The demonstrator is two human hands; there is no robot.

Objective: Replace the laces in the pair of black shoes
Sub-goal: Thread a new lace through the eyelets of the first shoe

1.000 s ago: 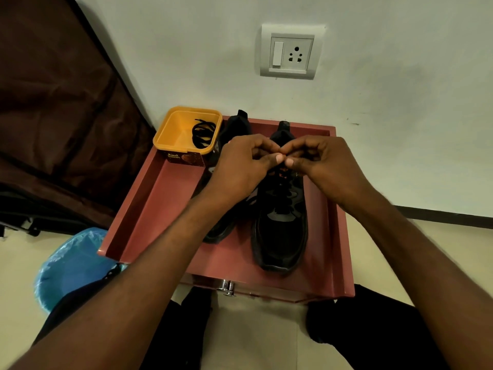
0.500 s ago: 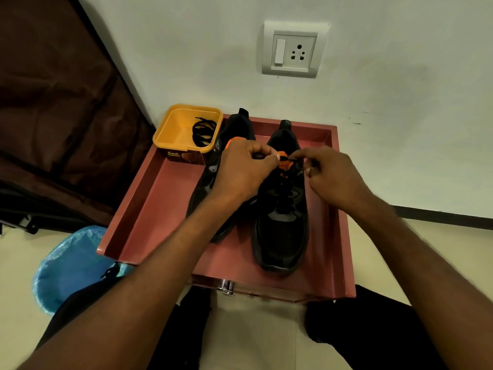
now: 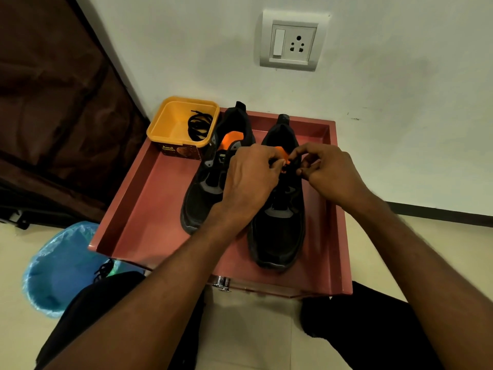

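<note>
Two black shoes with orange lining stand toes toward me on a red tray. The left shoe has no hand on it. Over the top eyelets of the right shoe, my left hand and my right hand both pinch a black lace with curled fingertips. Much of that lace is hidden by my fingers. A second black lace lies coiled in a yellow tub at the tray's far left corner.
The tray sits on a low cabinet with a metal knob, against a white wall with a switch socket. A blue plastic bag lies on the floor at left, dark fabric behind it. My knees flank the cabinet.
My hands, which met fingertip to fingertip a second ago, drew slightly apart and stay over the right shoe's top eyelets. The left shoe's orange lining now shows.
</note>
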